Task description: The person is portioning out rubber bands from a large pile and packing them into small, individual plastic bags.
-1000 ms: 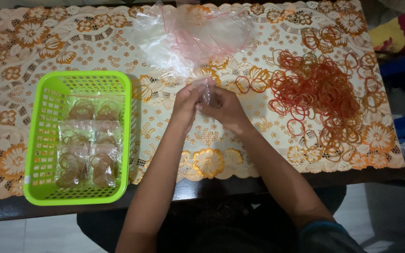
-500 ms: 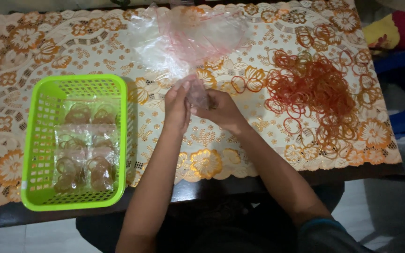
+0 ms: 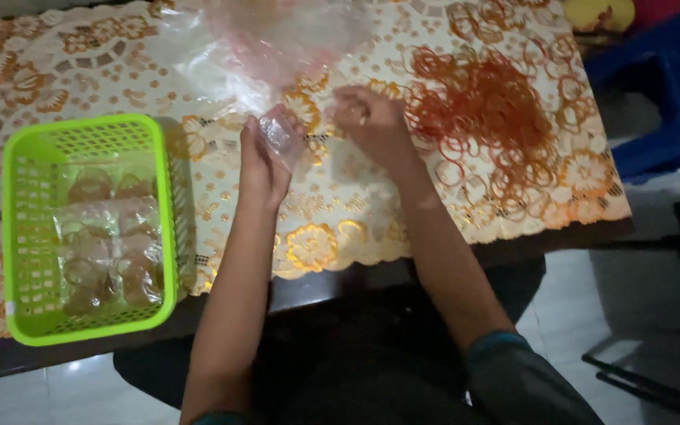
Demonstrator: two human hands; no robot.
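A small clear plastic packet (image 3: 282,135) is held above the patterned tablecloth (image 3: 340,228), near mid-table. The left hand (image 3: 264,161) is closed around its lower part, fingers wrapped. The right hand (image 3: 371,124) sits just beside it, apart from the packet, fingers curled; whether it pinches anything cannot be told. A heap of orange rubber bands (image 3: 485,118) lies just right of that hand. Loose clear bags (image 3: 261,39) lie behind. A green basket (image 3: 21,236) of filled packets stands at the left, near the table's front edge.
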